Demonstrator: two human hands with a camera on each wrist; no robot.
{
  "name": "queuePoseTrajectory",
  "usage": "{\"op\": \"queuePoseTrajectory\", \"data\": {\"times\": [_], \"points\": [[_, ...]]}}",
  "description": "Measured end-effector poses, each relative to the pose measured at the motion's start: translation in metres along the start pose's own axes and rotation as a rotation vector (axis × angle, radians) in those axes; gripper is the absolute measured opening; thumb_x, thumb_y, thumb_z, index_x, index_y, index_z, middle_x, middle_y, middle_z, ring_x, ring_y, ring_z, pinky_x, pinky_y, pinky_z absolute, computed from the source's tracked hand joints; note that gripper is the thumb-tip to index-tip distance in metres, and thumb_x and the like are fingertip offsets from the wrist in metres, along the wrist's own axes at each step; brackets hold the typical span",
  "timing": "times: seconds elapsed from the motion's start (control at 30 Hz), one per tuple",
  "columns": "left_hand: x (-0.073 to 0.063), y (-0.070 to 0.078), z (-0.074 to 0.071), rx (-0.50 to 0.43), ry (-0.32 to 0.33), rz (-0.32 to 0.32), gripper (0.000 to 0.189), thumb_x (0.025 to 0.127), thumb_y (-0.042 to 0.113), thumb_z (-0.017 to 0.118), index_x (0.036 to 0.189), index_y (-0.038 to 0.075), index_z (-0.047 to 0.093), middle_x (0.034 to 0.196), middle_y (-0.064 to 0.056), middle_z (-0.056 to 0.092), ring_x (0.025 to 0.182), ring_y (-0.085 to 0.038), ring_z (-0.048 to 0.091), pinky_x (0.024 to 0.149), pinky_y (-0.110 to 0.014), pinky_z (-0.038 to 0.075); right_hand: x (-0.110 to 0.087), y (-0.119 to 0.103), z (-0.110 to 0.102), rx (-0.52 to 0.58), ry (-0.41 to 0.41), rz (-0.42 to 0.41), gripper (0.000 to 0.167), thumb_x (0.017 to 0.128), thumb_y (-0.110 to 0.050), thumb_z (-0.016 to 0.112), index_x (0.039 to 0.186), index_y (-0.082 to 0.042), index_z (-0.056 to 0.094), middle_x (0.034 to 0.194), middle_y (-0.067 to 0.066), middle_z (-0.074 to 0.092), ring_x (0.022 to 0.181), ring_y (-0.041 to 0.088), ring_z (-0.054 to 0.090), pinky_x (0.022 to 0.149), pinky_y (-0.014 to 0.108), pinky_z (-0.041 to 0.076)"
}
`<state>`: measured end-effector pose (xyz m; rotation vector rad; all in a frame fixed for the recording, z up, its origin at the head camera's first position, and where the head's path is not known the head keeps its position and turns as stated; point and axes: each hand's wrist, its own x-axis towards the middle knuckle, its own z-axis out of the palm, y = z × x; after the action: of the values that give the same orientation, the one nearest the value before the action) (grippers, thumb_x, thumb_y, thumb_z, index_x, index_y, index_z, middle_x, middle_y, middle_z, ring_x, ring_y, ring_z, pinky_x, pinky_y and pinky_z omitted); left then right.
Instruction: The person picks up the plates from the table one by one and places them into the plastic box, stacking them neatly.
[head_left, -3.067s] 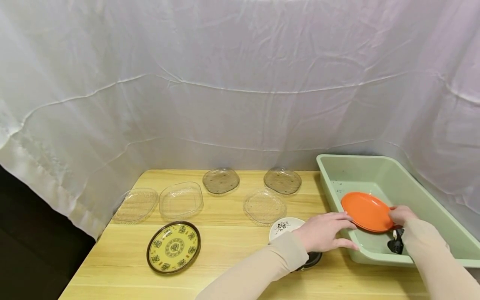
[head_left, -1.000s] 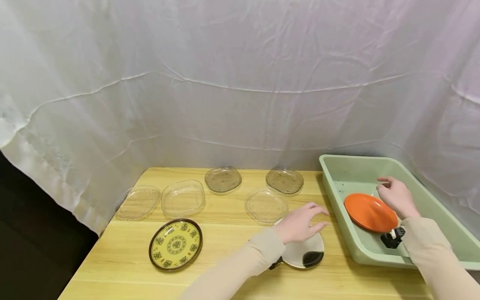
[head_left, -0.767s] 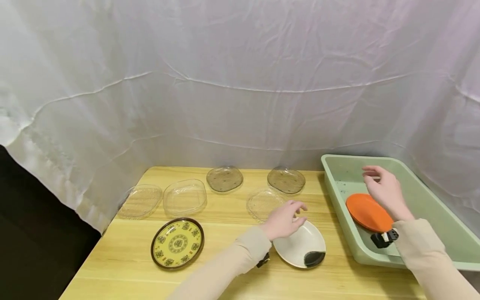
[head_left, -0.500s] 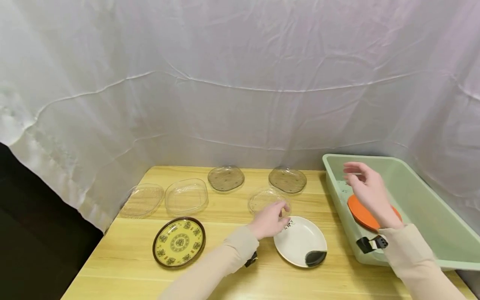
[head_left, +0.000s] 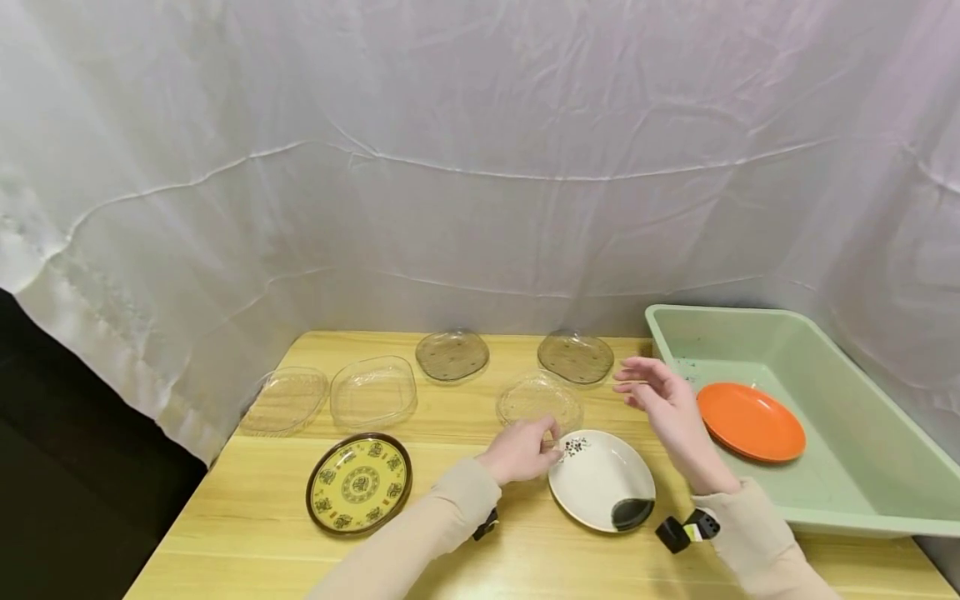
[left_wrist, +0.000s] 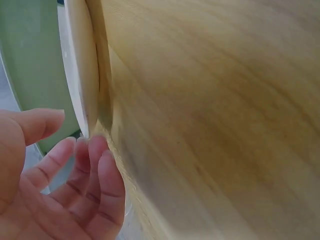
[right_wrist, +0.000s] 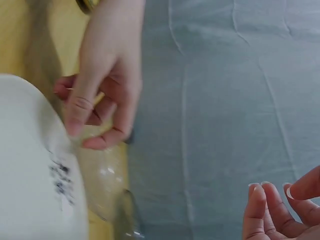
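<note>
A white plate (head_left: 596, 487) with a black patch and a small dark floral print lies on the table. At its left rim is my left hand (head_left: 521, 452); in the left wrist view the fingertips (left_wrist: 97, 145) are close to or touching the rim, with the thumb apart. My right hand (head_left: 667, 412) hangs in the air between the white plate and the green tub, fingers loosely bent around nothing. An orange plate (head_left: 750, 422) lies inside the green tub (head_left: 885, 492). Behind the left hand is a clear glass plate (head_left: 536, 400).
Two smoky glass plates (head_left: 452, 356) stand along the back edge. To the left lie a clear squarish dish (head_left: 373, 392), a clear oval dish (head_left: 288, 400) and a yellow patterned plate (head_left: 360, 483) with a brown rim. A pale curtain (head_left: 480, 208) hangs behind the table.
My right hand has let go of the orange plate in the tub and moved left, out over the table. My left hand has gone from the tub's rim to the white plate's left edge.
</note>
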<state>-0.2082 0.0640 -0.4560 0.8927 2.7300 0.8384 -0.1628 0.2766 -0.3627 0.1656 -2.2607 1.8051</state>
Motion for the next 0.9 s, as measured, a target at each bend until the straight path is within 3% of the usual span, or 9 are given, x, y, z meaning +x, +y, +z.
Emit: {"op": "queuePoseTrajectory", "data": {"times": [0.23,0.47,0.63,0.9], "points": [[-0.001,-0.002,0.005,0.039,-0.045,0.025,0.017,0.094,0.027,0.069,0.107,0.017,0.065,0.070,0.008,0.055,0.059,-0.005,0.048,0.054,-0.019,0.040,-0.001,0.025,0.014,0.092,-0.014,0.144,0.029,0.101,0.002,0.045,0.129,0.005,0.050,0.097,-0.014,0.067,0.090,0.001,0.067,0.081,0.017,0.059],[0.000,-0.001,0.010,0.056,-0.081,0.046,0.016,0.092,0.028,0.071,0.104,0.018,0.069,0.072,0.010,0.054,0.065,-0.003,0.049,0.060,-0.017,0.040,0.001,0.044,0.019,0.110,-0.040,0.254,0.036,0.102,0.002,0.041,0.137,0.010,0.043,0.095,-0.012,0.067,0.087,0.002,0.066,0.082,0.019,0.059],[0.001,-0.004,0.011,0.032,-0.089,0.058,0.013,0.091,0.025,0.072,0.101,0.018,0.070,0.070,0.010,0.054,0.064,-0.002,0.048,0.059,-0.016,0.038,-0.001,0.052,0.020,0.102,-0.056,0.279,0.040,0.101,0.002,0.041,0.140,0.010,0.041,0.098,-0.008,0.069,0.087,0.003,0.066,0.084,0.020,0.058],[0.001,-0.010,0.010,-0.008,-0.107,0.070,0.012,0.090,0.020,0.072,0.102,0.015,0.070,0.070,0.010,0.051,0.063,-0.001,0.045,0.059,-0.015,0.037,-0.001,0.061,0.019,0.123,-0.089,0.305,0.043,0.100,0.001,0.042,0.142,0.010,0.038,0.095,-0.012,0.069,0.087,0.005,0.067,0.083,0.019,0.058]]}}
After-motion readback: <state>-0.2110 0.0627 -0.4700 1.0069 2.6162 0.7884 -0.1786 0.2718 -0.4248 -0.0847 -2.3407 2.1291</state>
